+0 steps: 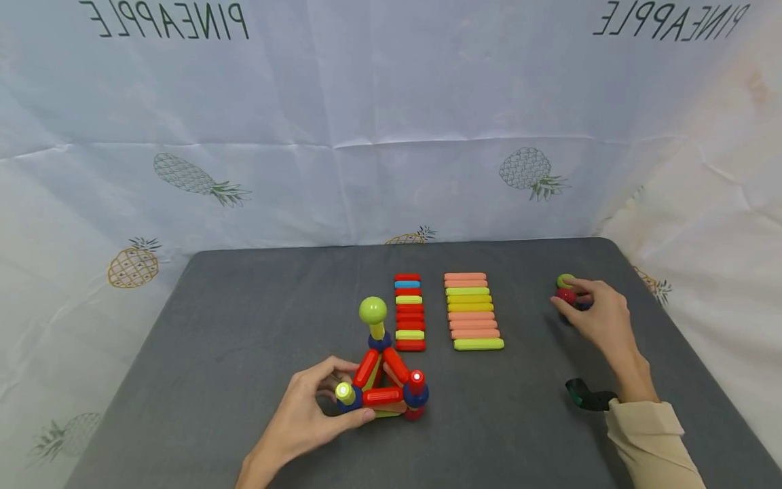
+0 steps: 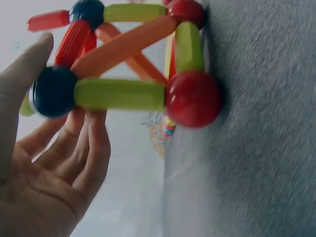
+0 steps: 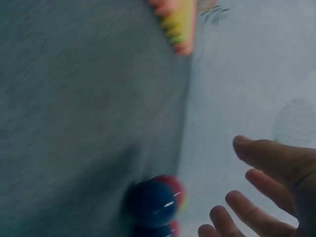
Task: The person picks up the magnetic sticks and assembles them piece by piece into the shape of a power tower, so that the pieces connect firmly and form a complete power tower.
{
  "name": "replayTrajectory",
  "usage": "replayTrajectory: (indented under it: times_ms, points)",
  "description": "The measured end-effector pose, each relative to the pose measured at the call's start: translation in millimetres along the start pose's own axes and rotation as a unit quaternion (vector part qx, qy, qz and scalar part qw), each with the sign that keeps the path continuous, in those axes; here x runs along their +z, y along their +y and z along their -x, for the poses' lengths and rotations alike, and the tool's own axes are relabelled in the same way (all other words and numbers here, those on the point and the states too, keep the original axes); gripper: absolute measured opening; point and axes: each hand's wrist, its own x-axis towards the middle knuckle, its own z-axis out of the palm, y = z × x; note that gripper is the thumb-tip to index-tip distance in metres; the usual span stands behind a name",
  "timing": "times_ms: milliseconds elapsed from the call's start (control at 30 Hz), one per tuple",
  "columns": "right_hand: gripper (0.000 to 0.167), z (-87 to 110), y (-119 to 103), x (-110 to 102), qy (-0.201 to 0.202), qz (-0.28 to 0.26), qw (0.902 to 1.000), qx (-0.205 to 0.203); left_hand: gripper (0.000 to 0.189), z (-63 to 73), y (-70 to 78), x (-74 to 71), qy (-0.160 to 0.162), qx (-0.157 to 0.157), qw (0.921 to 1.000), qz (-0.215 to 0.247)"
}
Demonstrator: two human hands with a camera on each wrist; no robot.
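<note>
My left hand [image 1: 303,412] grips a structure of magnetic sticks and balls [image 1: 383,396], thumb in front and fingers behind its near-left blue corner ball [image 2: 55,92]. Red sticks form its upper triangle, and lime and orange sticks run down to red balls [image 2: 193,98] at the table surface. Short sticks stand up from the blue corners; the far one carries a lime ball [image 1: 373,310]. At the right, my right hand [image 1: 601,322] hovers with spread fingers by a cluster of balls: red [image 1: 565,296], lime [image 1: 563,280] and dark blue [image 3: 152,203]. The right wrist view shows a gap between fingers and balls.
Two columns of loose sticks lie mid-table: short, mostly red ones [image 1: 410,317] just behind the structure, and longer orange, yellow and lime ones [image 1: 472,316] to their right. A pineapple-print cloth [image 1: 366,190] hangs behind the grey table [image 1: 256,305].
</note>
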Motion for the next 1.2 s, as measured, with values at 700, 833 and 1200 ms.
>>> replayTrajectory:
  times_ms: [700, 833, 1200]
  points:
    - [0.042, 12.1, 37.4, 12.7, -0.052, 0.042, 0.9962, 0.057, 0.112, -26.6, -24.8, -40.2, -0.214, 0.056, 0.9728, 0.066]
    - [0.042, 16.0, 23.2, 11.2, -0.041, 0.019, 0.9975, 0.054, 0.121, -46.7, -32.0, -40.2, -0.282, 0.056, 0.9533, 0.093]
    - [0.038, 34.9, -83.6, 0.8, -0.016, -0.161, 0.9839, -0.076, 0.099, -58.3, -36.5, -32.8, -0.32, 0.083, 0.9311, 0.153]
